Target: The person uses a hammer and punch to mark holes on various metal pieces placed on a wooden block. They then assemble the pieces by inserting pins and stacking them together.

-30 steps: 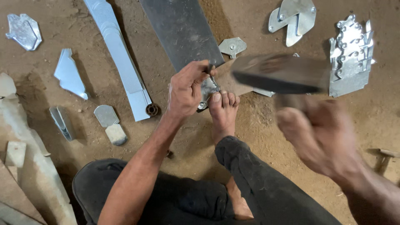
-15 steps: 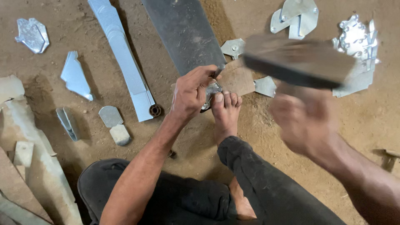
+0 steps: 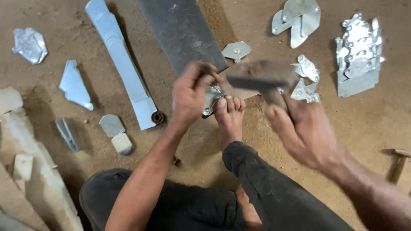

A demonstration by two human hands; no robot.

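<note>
A small bright metal piece (image 3: 210, 99) lies on the dirt floor (image 3: 376, 124), just in front of the toes of a bare foot (image 3: 229, 115) that presses against its right edge. The left hand (image 3: 191, 95) is closed around it from the left, fingers curled over its top, holding it down. Just to the right and slightly above, the right hand (image 3: 306, 132) is clenched on the handle of a hammer (image 3: 261, 77), whose dark head hangs blurred over the piece and the toes. The two hands are apart, each clamped on its own thing.

Behind the left hand a wide dark metal sheet (image 3: 182, 30) runs away toward the top of the view. Left of it lies a long pale metal strip (image 3: 122, 64) with a small rolled end near its lower tip. Small cut metal scraps (image 3: 305, 79) sit just right of the hammer head, a flat bracket (image 3: 299, 17) lies farther back, and a stack of toothed metal pieces (image 3: 357, 55) stands at the far right. More offcuts (image 3: 75, 85) are scattered at the left, beside pale stone blocks (image 3: 25, 141). A second hammer (image 3: 398, 160) lies at the right edge.
</note>
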